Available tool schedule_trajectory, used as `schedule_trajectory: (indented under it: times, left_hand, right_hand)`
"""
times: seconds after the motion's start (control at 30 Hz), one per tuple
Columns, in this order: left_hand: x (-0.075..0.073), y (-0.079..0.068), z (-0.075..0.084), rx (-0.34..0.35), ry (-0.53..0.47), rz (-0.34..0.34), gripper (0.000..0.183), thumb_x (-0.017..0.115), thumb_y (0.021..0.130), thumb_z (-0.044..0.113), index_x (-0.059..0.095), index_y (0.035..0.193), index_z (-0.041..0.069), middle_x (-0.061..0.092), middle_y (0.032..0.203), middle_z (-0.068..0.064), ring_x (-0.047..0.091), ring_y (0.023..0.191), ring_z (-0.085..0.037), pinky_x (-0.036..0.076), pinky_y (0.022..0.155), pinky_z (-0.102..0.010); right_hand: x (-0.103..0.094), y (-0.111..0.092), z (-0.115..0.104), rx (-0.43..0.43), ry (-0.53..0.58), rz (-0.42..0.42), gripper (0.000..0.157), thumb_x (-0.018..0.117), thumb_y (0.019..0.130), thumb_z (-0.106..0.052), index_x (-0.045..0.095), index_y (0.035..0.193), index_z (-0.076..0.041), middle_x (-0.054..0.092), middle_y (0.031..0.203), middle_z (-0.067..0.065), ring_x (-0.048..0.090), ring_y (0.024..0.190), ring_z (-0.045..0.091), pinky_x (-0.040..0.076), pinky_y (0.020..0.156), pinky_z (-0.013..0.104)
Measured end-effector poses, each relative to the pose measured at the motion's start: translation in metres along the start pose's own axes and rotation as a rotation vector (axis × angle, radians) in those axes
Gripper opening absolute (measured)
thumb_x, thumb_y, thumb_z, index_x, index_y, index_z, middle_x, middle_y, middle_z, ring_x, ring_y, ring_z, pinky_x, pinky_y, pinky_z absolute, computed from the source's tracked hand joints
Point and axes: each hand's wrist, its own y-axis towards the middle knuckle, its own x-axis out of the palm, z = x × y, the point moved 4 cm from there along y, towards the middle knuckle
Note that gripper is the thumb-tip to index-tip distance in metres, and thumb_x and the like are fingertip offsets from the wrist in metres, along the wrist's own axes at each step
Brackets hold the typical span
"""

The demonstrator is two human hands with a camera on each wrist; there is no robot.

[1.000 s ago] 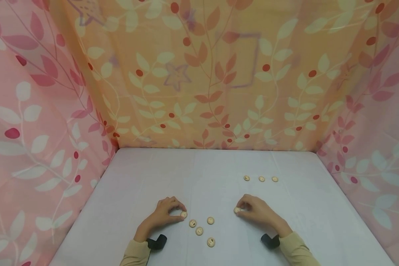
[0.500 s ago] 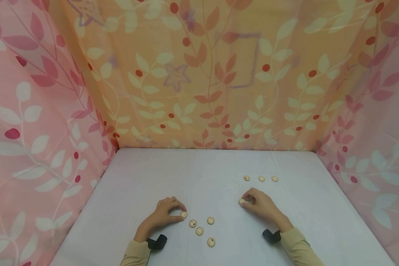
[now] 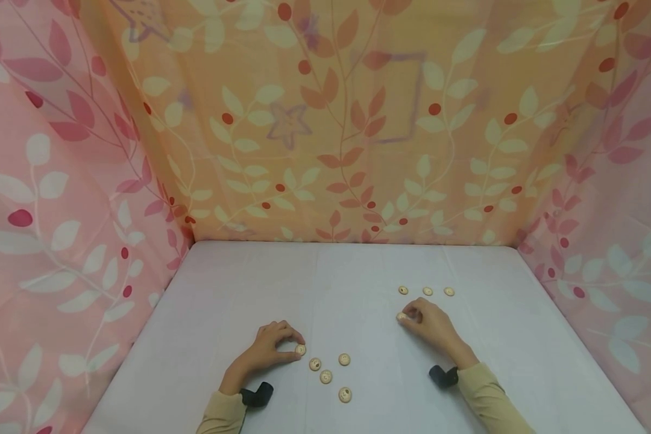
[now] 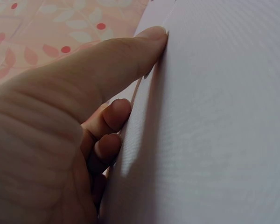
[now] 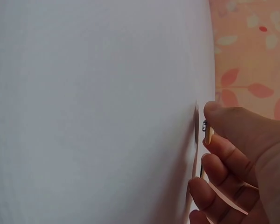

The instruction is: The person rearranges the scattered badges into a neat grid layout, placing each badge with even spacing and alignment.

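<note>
My right hand (image 3: 430, 322) pinches a small round wooden disc (image 3: 401, 316) between thumb and fingers, a short way in front of a row of three similar discs (image 3: 427, 291). In the right wrist view that disc (image 5: 208, 132) is seen nearly edge-on, with a dark mark on its face, close over the table. On the other side, my left hand (image 3: 271, 346) rests on the table, thumb and forefinger at the edges of another disc (image 3: 301, 349). Several more marked discs (image 3: 325, 377) lie just right of it. The left wrist view hides the left hand's disc behind the thumb (image 4: 151, 39).
A white table (image 3: 249, 277) lies under both hands. Patterned cloth walls stand on its sides, with an orange curtain (image 3: 325, 181) along the back edge. Each wrist wears a black camera mount (image 3: 257, 395) below a beige sleeve (image 3: 490, 398).
My right hand has moved away from me and slightly right, carrying its disc towards the back row. The left hand and the loose discs have stayed in place.
</note>
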Motion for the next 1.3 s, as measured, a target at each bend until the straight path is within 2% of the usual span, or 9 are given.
schedule_trajectory:
  times: [0.23, 0.4, 0.67, 1.3]
  left_hand:
    - [-0.001, 0.000, 0.001, 0.009, 0.003, 0.005, 0.022, 0.073, 0.076, 0.040, 0.064, 0.096, 0.034, 0.055, 0.095, 0.020, 0.045, 0.093, -0.005, 0.025, 0.088, -0.045]
    - [0.000, 0.000, 0.001, 0.001, 0.016, -0.006, 0.022, 0.073, 0.076, 0.041, 0.064, 0.096, 0.035, 0.054, 0.094, 0.020, 0.044, 0.092, -0.004, 0.025, 0.088, -0.045]
    - [-0.001, 0.001, 0.002, -0.006, 0.012, -0.008, 0.022, 0.073, 0.076, 0.041, 0.064, 0.095, 0.035, 0.052, 0.093, 0.021, 0.044, 0.092, -0.005, 0.025, 0.090, -0.047]
    - [-0.001, 0.000, -0.001, 0.008, 0.005, -0.022, 0.022, 0.070, 0.078, 0.044, 0.063, 0.097, 0.035, 0.053, 0.096, 0.021, 0.044, 0.093, -0.006, 0.024, 0.090, -0.048]
  right_hand:
    - [-0.002, 0.004, 0.010, 0.063, -0.019, -0.008, 0.023, 0.073, 0.078, -0.033, 0.067, 0.090, -0.014, 0.060, 0.079, -0.004, 0.048, 0.066, 0.009, 0.038, 0.058, 0.026]
    - [-0.003, 0.007, 0.014, 0.077, -0.008, -0.020, 0.024, 0.073, 0.078, -0.033, 0.067, 0.090, -0.013, 0.061, 0.079, -0.003, 0.048, 0.065, 0.009, 0.038, 0.058, 0.027]
    - [-0.004, 0.011, 0.020, 0.079, 0.001, -0.030, 0.023, 0.074, 0.078, -0.031, 0.067, 0.090, -0.013, 0.061, 0.079, -0.003, 0.048, 0.066, 0.009, 0.039, 0.058, 0.027]
    - [-0.006, 0.012, 0.016, 0.030, 0.000, -0.026, 0.020, 0.074, 0.078, -0.026, 0.067, 0.091, -0.012, 0.059, 0.078, -0.003, 0.046, 0.064, 0.008, 0.036, 0.056, 0.025]
